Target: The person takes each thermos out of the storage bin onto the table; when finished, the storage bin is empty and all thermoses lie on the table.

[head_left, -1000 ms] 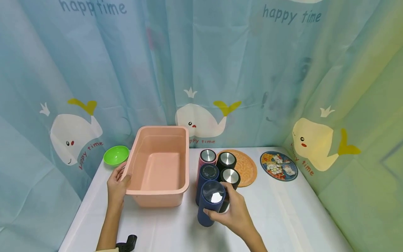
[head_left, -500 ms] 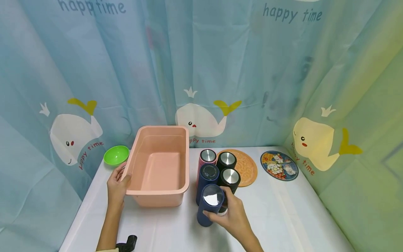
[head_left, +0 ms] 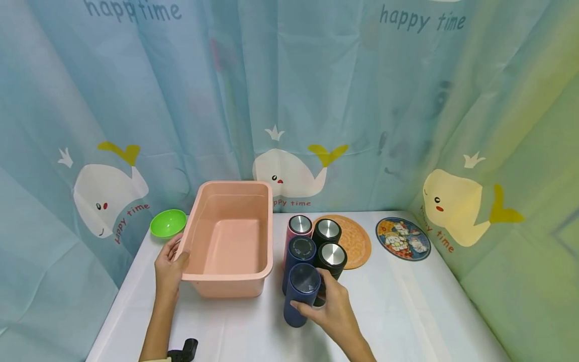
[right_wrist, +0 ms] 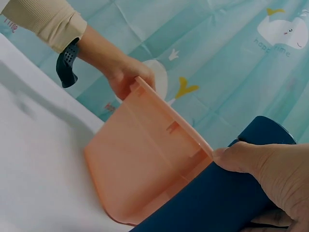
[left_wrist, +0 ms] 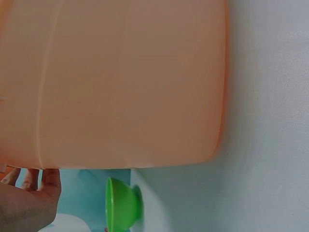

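My left hand (head_left: 169, 264) grips the left rim of a pink plastic tub (head_left: 226, 246), thumb over the edge and fingers beneath it. In the left wrist view the tub's side wall (left_wrist: 130, 87) fills most of the picture. A dark blue thermos bottle (head_left: 298, 296) stands upright, and my right hand (head_left: 332, 309) holds it around its upper body. Close behind it are a second dark blue thermos (head_left: 300, 250), a pink thermos (head_left: 299, 225) and two black ones with silver lids (head_left: 332, 255). The right wrist view shows my thumb (right_wrist: 236, 157) along the blue bottle (right_wrist: 212, 198).
A green bowl (head_left: 168, 224) sits left of the tub. Behind the bottles lies a round orange mat (head_left: 355, 244), and farther right a round patterned mat (head_left: 402, 240). A whale-print curtain (head_left: 217, 100) encloses the white table (head_left: 398, 311).
My right hand and the blue thermos shift very slightly, and the reflection on its lid fades. My left hand keeps its grip on the tub.
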Available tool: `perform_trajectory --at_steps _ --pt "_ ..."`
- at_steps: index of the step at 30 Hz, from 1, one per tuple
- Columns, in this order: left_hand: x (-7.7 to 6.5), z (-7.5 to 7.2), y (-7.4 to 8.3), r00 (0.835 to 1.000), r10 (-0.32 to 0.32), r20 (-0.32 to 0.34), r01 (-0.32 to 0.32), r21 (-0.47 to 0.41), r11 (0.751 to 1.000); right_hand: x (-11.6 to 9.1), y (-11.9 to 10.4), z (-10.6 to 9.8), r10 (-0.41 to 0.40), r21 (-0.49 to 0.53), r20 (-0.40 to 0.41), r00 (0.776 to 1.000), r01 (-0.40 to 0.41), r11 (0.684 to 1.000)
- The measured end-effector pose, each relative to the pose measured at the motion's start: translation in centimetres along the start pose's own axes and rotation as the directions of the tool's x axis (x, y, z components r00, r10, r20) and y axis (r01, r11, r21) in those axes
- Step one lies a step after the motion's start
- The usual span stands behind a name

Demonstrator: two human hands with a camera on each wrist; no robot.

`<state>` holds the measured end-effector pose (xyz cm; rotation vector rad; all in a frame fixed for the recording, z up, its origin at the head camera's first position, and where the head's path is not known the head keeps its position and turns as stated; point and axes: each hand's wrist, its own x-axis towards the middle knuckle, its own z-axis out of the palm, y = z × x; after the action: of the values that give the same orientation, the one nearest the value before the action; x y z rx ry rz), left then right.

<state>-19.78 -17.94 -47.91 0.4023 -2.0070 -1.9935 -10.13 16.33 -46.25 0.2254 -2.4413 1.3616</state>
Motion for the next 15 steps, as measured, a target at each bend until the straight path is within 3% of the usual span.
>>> perform_trajectory --at_steps 15 --pt "-0.03 -0.04 0.05 1.0 -0.012 0.0 0.012 -0.001 1.0 -0.25 -0.36 -0.01 0.019 -0.032 -0.016 1.0 -0.02 0.999"
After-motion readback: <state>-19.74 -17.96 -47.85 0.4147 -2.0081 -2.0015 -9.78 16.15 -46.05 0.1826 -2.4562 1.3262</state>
